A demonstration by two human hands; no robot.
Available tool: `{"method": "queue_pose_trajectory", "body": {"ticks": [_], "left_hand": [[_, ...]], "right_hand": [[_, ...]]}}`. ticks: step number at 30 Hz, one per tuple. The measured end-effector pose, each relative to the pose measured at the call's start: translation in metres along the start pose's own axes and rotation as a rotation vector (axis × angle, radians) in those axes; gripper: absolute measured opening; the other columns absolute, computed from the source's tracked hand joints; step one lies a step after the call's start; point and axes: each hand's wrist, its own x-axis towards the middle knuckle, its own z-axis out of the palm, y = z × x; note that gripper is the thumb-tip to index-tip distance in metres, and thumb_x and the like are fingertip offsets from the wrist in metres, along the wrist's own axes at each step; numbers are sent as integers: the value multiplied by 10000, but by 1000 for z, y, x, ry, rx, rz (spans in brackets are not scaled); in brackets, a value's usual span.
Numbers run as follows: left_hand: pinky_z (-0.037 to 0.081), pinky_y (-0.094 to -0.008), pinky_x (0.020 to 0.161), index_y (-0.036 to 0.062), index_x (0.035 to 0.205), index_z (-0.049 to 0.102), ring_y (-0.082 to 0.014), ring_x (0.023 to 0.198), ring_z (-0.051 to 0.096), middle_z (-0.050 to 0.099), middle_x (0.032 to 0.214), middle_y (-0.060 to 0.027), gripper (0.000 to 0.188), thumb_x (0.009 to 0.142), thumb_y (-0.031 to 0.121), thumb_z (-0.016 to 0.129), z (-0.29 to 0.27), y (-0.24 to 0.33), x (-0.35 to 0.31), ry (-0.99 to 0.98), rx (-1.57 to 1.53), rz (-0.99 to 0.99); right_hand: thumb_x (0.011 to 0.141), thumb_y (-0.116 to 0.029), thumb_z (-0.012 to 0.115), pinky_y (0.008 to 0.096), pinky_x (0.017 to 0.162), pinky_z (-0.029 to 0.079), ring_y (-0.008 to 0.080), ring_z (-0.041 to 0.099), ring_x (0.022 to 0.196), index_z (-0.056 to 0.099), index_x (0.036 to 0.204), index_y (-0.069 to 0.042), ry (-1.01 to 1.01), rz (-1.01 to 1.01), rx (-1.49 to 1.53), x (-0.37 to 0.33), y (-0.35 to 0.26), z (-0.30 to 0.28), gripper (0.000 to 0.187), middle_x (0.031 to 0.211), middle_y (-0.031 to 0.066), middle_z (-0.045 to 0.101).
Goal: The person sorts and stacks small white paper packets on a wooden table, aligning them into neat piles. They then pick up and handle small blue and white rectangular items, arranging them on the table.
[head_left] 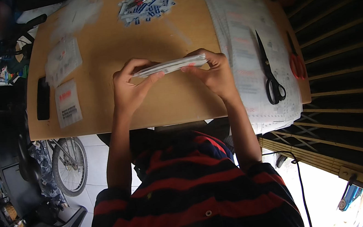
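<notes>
Between my two hands is a thin stack of white plastic bags or sheets (172, 65), held edge-on above the wooden table, with a bit of red print showing. My left hand (132, 79) grips its left end, thumb on the near side and fingers behind. At the other end my right hand (213, 73) pinches it in the same way. Whether the stack is bags or loose sheets I cannot tell. Beyond it lies a pile of small white and blue printed pieces (144, 8) with a red-and-metal tool (140, 1) on top.
On the table's (111, 109) right side lie long printed translucent sheets (247, 53), black scissors (269, 73) and red-handled scissors (296, 62). To the left are a dark phone (43, 98), a printed white packet (68, 104) and another packet (64, 60). A bicycle wheel (69, 167) stands below the left edge.
</notes>
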Motion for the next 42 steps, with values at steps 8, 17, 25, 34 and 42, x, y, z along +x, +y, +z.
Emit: {"method": "queue_pose_trajectory", "body": {"ticks": [8, 17, 25, 34, 42], "left_hand": [[512, -259, 716, 5, 955, 658, -113, 830, 652, 709, 893, -68, 248, 755, 95, 772, 3, -26, -9, -52, -4, -138], [504, -262, 759, -11, 1030, 621, -107, 845, 634, 677, 923, -67, 310, 768, 91, 753, -32, 7, -19, 10, -60, -252], [487, -254, 702, -13, 1044, 616, -97, 800, 612, 664, 884, -58, 270, 794, 68, 679, -173, 11, -77, 403, 111, -397], [502, -425, 804, -36, 1100, 612, -387, 910, 623, 618, 988, -271, 496, 692, 219, 729, -249, -66, -76, 522, 885, -529], [494, -410, 818, -38, 1068, 594, -364, 910, 627, 639, 956, -215, 453, 709, 214, 709, -238, -53, -76, 522, 724, -624]], "right_hand": [[773, -3, 723, 254, 708, 488, 116, 625, 733, 658, 960, 8, 27, 76, -34, -11, 25, 12, 199, 805, 39, 694], [776, 4, 689, 271, 741, 474, 113, 608, 788, 629, 1004, 23, -196, 66, -11, 3, 5, 36, 236, 829, 79, 678], [784, -23, 700, 315, 856, 480, 205, 620, 990, 561, 1129, 40, -573, -70, 223, 80, -33, 189, 377, 1045, 131, 658], [713, -120, 715, 416, 890, 474, 392, 556, 1049, 614, 1114, -13, -439, -180, -442, 103, 6, 322, 427, 1176, 198, 559], [709, -209, 686, 521, 964, 372, 370, 428, 1170, 593, 1166, -39, -537, -195, -621, 98, 4, 320, 496, 1237, 158, 497]]}}
